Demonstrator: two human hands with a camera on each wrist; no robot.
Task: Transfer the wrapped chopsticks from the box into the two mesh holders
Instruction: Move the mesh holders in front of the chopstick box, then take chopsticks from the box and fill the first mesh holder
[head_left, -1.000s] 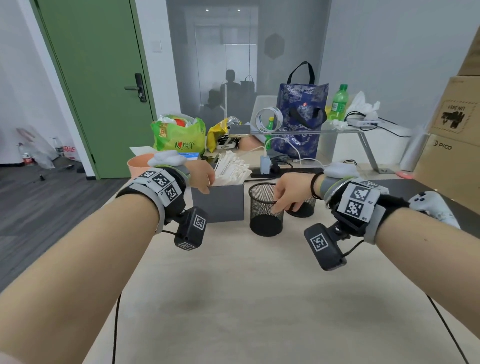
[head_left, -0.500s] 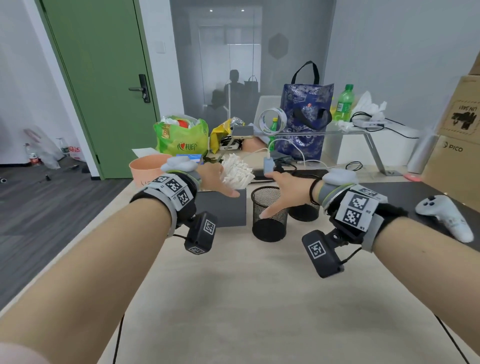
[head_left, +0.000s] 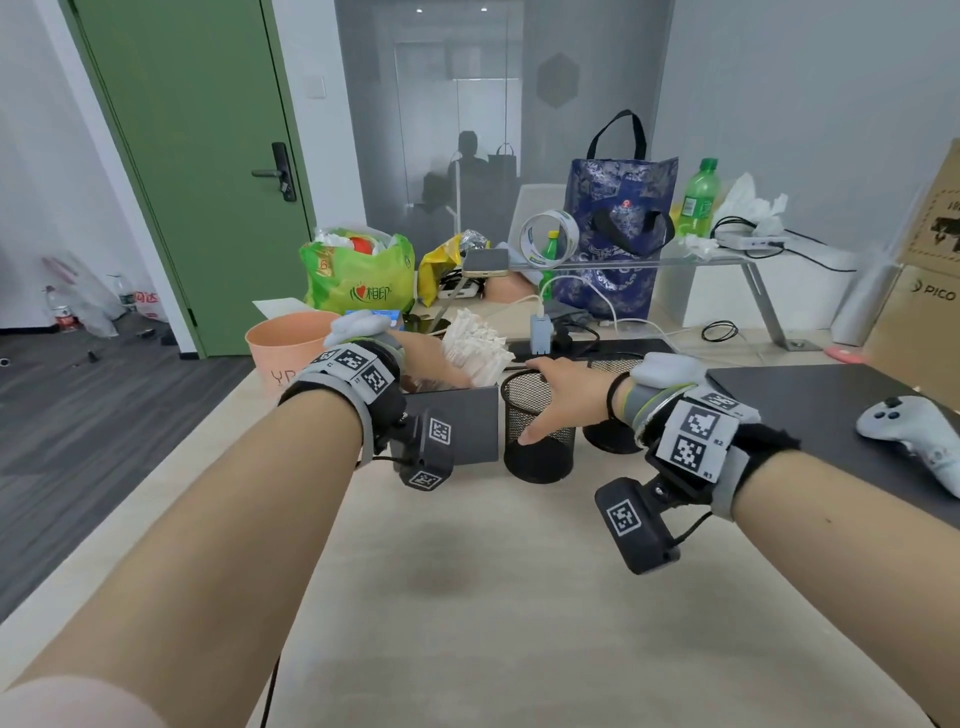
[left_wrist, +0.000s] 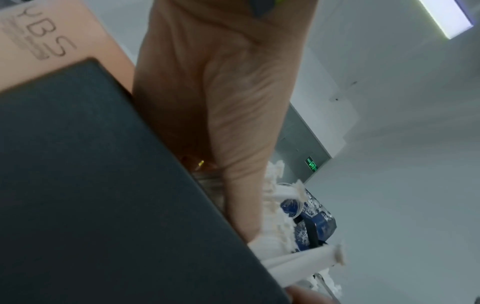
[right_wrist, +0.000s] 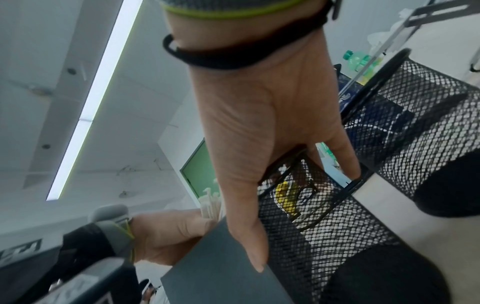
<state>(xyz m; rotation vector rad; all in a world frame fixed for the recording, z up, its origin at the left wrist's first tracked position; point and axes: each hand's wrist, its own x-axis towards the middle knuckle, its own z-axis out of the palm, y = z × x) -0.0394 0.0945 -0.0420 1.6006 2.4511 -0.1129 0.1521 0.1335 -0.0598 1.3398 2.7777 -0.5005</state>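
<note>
A dark grey box (head_left: 457, 421) stands on the table with a bundle of white wrapped chopsticks (head_left: 475, 348) sticking up out of it. My left hand (head_left: 431, 364) reaches into the box; in the left wrist view the thumb (left_wrist: 233, 123) lies along the chopsticks (left_wrist: 298, 265) and a fingertip shows beneath them. Two black mesh holders stand right of the box, a near one (head_left: 540, 462) and a far one (head_left: 608, 439), both without chopsticks. My right hand (head_left: 556, 395) grips the near holder (right_wrist: 324, 236), thumb down its outside, fingers over the rim.
A peach bucket (head_left: 285, 348) stands left of the box. A white controller (head_left: 914, 431) lies on a dark mat (head_left: 810, 395) at the right. Behind are a green bag (head_left: 358, 280), a blue tote (head_left: 613, 244), a charger with cables (head_left: 540, 332) and cardboard boxes (head_left: 930, 312).
My left hand moved from the box's left edge into the chopstick bundle. My right hand opened, then settled on the near holder with the thumb down its front.
</note>
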